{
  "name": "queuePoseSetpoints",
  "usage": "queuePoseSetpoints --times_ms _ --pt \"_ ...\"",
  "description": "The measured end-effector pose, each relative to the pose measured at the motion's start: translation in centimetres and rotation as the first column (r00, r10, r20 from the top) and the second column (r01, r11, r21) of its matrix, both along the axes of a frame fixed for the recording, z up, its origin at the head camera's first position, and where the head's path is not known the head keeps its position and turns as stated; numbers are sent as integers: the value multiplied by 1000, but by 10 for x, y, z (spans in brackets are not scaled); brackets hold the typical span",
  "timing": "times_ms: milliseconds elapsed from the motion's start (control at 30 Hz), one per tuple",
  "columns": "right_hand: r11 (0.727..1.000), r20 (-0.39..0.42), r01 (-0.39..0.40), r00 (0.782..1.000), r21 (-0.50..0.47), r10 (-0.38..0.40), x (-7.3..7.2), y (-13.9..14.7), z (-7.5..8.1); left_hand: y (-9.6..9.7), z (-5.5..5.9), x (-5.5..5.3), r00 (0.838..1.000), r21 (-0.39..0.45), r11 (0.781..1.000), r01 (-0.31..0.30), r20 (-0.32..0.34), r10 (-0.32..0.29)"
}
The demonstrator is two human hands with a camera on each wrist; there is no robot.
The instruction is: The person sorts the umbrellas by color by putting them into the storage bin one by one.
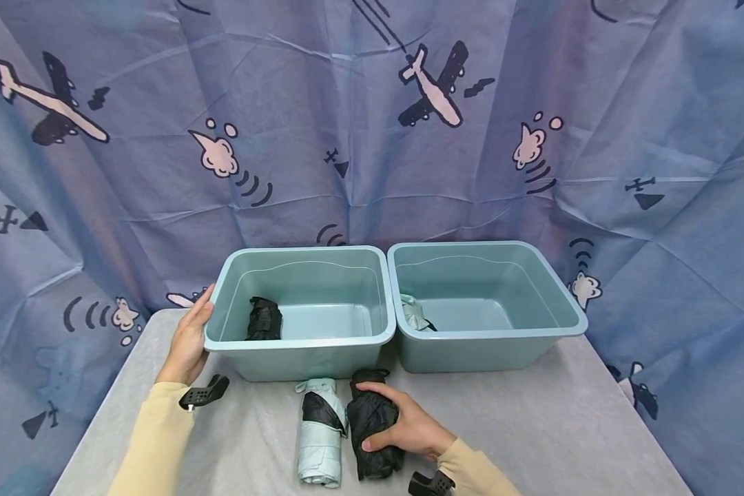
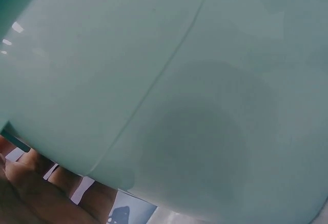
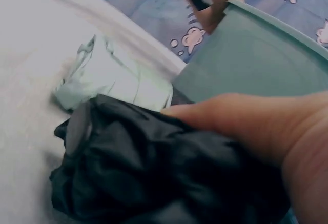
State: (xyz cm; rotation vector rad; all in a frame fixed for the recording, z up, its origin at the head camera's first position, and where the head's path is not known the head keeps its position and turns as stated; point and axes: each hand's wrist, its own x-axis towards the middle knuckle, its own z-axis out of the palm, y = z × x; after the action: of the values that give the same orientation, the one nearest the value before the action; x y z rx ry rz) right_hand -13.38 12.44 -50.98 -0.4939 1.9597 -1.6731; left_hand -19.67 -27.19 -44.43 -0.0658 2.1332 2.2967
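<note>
My right hand (image 1: pixel 403 421) grips a black folded umbrella (image 1: pixel 372 427) on the table, thumb on one side and fingers on the other. Crumpled black fabric (image 3: pixel 154 167) of that umbrella fills the lower right wrist view. Just left of it lies a mint-green folded umbrella (image 1: pixel 319 451) with a black patch. My left hand (image 1: pixel 188 344) rests against the outer left side of the left bin (image 1: pixel 304 362), its fingers straight along the wall. In the left wrist view, those fingers (image 2: pixel 61 180) show past the bin's edge.
Inside the left bin lies a black bundle (image 1: pixel 264 319). The right bin (image 1: pixel 471 355) stands beside it, with a pale green bundle (image 1: pixel 412 313) at its left end. Behind the grey-covered table (image 1: pixel 564 427) hangs a blue patterned curtain (image 1: pixel 347 124).
</note>
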Motion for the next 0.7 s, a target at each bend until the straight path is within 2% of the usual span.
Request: queuePoseSetpoints --times_ms 133,233,333,700 --pt "988 97 -15 995 -154 30 2 5 1 1 0 -1 1000 1 1000 0 -4 0" --pt "960 179 -33 980 -277 86 4 8 6 0 -1 -1 1000 2 1000 -2 -3 2" --pt "935 212 -48 969 -351 129 7 11 13 1 -1 -1 1000 -7 1000 -6 -1 6" --pt "862 75 -177 968 -474 240 23 13 43 -1 -2 -1 1000 13 1000 -1 1 1"
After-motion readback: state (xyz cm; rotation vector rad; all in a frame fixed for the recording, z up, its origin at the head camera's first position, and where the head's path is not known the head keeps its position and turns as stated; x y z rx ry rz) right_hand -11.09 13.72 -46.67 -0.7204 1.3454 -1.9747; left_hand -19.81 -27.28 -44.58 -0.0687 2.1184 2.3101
